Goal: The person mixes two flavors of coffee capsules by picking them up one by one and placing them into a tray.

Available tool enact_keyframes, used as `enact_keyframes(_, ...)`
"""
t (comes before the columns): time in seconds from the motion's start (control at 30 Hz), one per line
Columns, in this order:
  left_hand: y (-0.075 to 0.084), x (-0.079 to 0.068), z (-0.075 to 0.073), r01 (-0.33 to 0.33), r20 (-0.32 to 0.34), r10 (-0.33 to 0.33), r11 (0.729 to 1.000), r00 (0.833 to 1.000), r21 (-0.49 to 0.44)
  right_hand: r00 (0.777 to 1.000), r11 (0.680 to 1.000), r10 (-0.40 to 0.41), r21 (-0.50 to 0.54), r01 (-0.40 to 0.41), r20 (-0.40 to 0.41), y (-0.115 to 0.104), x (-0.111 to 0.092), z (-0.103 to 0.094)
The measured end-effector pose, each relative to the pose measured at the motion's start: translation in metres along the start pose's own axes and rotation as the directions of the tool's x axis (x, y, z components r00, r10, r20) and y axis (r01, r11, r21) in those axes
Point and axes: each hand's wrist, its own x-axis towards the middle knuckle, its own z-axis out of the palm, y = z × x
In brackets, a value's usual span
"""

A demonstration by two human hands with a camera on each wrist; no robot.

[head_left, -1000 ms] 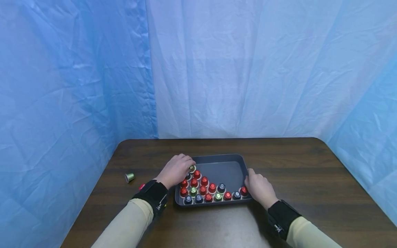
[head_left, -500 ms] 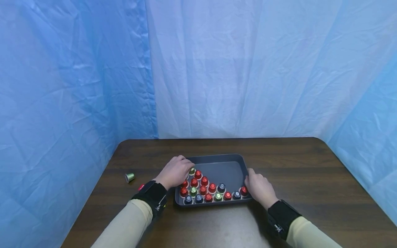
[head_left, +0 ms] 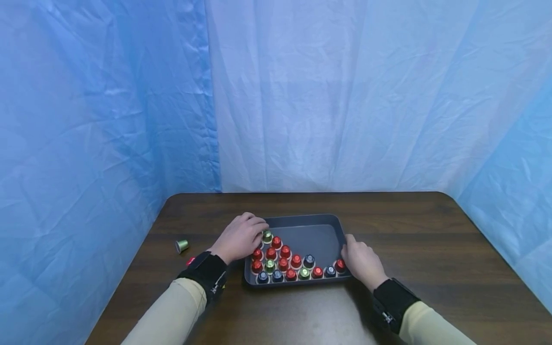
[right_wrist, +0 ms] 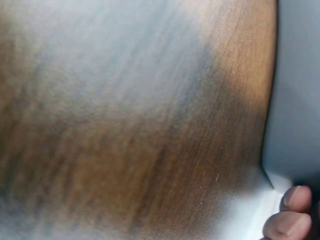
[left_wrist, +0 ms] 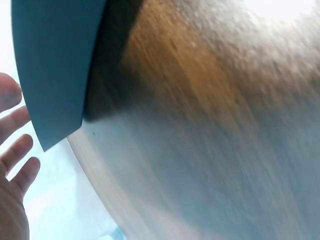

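Note:
A dark grey baking tray (head_left: 312,235) holds several coffee capsules in red, green and dark blue, gathered along its near and left sides. My left hand (head_left: 240,238) is over the tray's left edge, beside a green capsule (head_left: 267,236) that stands upright at the top of the left column. In the left wrist view its fingers (left_wrist: 26,175) are loosely spread beside the tray wall (left_wrist: 57,70), holding nothing. My right hand (head_left: 363,262) grips the tray's right edge; in the right wrist view the fingertips (right_wrist: 292,225) are curled near the tray's corner.
A green capsule (head_left: 181,246) lies on its side on the brown wooden table (head_left: 401,230), left of the tray. A small red thing (head_left: 190,261) shows partly behind my left wrist. Blue sheeting (head_left: 327,96) hangs behind the table and at both sides.
My left hand has let go of the green capsule and drawn slightly left; the capsule now stands in the tray. My right hand keeps its grip on the tray.

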Motion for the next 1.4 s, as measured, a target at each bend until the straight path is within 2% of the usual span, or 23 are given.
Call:
enact_keyframes(0.23, -0.012, -0.011, -0.003, 0.04, -0.025, -0.041, 0.999, 0.999, -0.018, 1.0, 1.0, -0.007, 0.003, 0.007, -0.002, 0.0, 0.001, 0.001)
enact_keyframes(0.33, -0.019, -0.018, -0.003, 0.034, -0.046, -0.035, 0.999, 0.998, -0.014, 1.0, 1.0, -0.011, 0.001, 0.011, -0.003, 0.0, 0.0, 0.0)
enact_keyframes(0.47, -0.028, -0.028, -0.005, 0.041, -0.056, -0.041, 0.999, 0.998, 0.001, 1.0, 1.0, -0.009, 0.005, 0.009, 0.001, 0.0, 0.001, 0.0)
enact_keyframes(0.77, -0.054, -0.05, -0.005, 0.116, -0.036, -0.115, 0.992, 0.993, 0.038, 1.0, 1.0, -0.025, 0.013, 0.025, -0.005, 0.002, 0.001, 0.0)
enact_keyframes(0.93, -0.069, -0.058, -0.004, 0.155, -0.051, -0.152, 0.986, 0.987, 0.063, 1.0, 0.999, -0.029, 0.015, 0.03, -0.01, 0.002, 0.0, 0.0)
enact_keyframes(1.17, -0.087, -0.073, -0.001, 0.174, -0.08, -0.166, 0.979, 0.983, 0.104, 1.0, 1.0, -0.027, 0.016, 0.027, -0.01, 0.003, 0.0, 0.0)
enact_keyframes(1.3, -0.097, -0.081, 0.001, 0.231, -0.062, -0.225, 0.967, 0.972, 0.112, 1.0, 1.0, -0.023, 0.016, 0.023, -0.008, 0.003, 0.0, 0.001)
enact_keyframes(1.4, -0.103, -0.085, 0.001, 0.314, -0.024, -0.313, 0.943, 0.949, 0.107, 1.0, 1.0, -0.022, 0.017, 0.022, -0.009, 0.003, 0.001, 0.001)
